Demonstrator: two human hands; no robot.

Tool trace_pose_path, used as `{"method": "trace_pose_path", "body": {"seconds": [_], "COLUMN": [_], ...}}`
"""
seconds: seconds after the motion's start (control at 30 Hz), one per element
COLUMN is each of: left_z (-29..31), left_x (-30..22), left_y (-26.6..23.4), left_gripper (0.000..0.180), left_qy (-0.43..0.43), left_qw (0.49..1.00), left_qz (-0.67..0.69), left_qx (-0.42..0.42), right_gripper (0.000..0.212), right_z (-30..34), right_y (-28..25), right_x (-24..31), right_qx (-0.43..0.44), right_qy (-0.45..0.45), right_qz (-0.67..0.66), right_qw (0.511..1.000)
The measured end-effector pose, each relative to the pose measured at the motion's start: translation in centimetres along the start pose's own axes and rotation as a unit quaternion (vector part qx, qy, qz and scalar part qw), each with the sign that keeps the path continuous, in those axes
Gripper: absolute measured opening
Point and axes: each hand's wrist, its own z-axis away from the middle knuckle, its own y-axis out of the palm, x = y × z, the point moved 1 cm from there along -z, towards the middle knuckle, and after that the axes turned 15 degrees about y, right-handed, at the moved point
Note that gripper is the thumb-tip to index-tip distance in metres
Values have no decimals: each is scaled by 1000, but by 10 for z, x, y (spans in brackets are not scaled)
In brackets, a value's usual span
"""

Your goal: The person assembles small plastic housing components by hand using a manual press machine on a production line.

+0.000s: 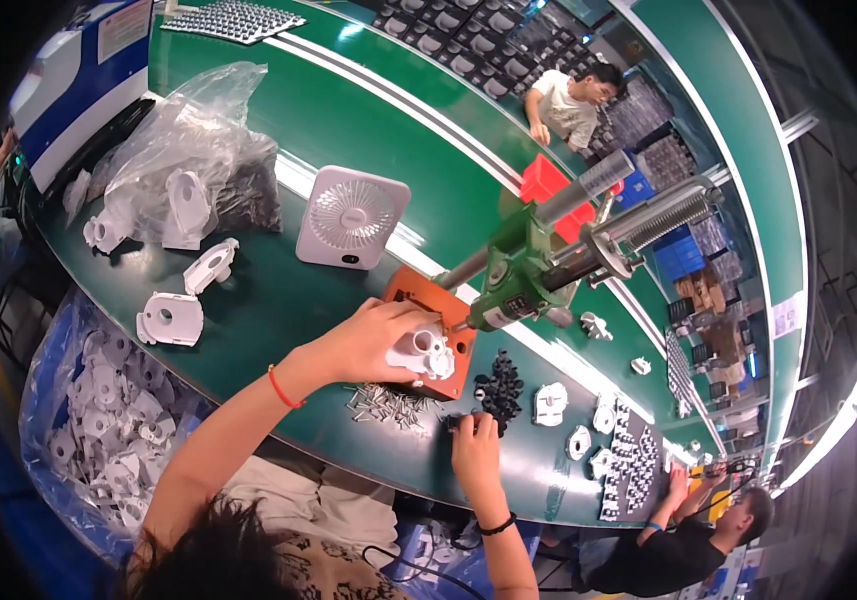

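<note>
Black pieces (502,387) lie heaped towards the near edge of the green counter (267,322); the right hand (477,448) bunches its fingertips at their rim; whether it grips one, I cannot tell. Taking one from the outside would likely keep the heap off the silver pins (390,408). Farther from that edge, the left hand (373,336) grasps a white plastic part (422,354) over the orange block (465,366); holding it steady, clear of the green press (509,288) beyond, seems wise.

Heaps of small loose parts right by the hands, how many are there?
2: silver pins beside the orange block, and black pieces just beyond the right hand. Others could be hidden.
</note>
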Motion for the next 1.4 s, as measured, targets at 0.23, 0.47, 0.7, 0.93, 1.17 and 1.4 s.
{"method": "trace_pose_path", "body": {"seconds": [0.23, 0.47, 0.7, 0.93, 1.17, 1.4], "left_z": [-20, -32, -17, -12, -10, -7], "left_x": [25, 43, 41, 39, 33, 33], "left_y": [5, 7, 11, 12, 18, 23], "left_gripper": [63, 68, 72, 63, 49, 51], "left_qy": [-22, -37, -14, -41, -77, -95], "left_qw": [998, 988, 998, 994, 992, 992], "left_qz": [14, 3, -63, -85, -87, -79], "left_qx": [65, 147, 3, 48, 46, 40], "right_gripper": [19, 19, 15, 13, 13, 23], "right_z": [-4, -1, -47, -132, -152, -156], "right_y": [-17, -9, -45, -26, -30, -5], "right_x": [2, -17, -9, 5, 31, 24], "right_qx": [13, 55, 9, 146, 241, 221], "right_qy": [58, 97, 151, 164, 255, 112], "right_qz": [-60, -121, -401, -561, -520, -581], "right_qw": [996, 986, 904, 798, 779, 776]}}
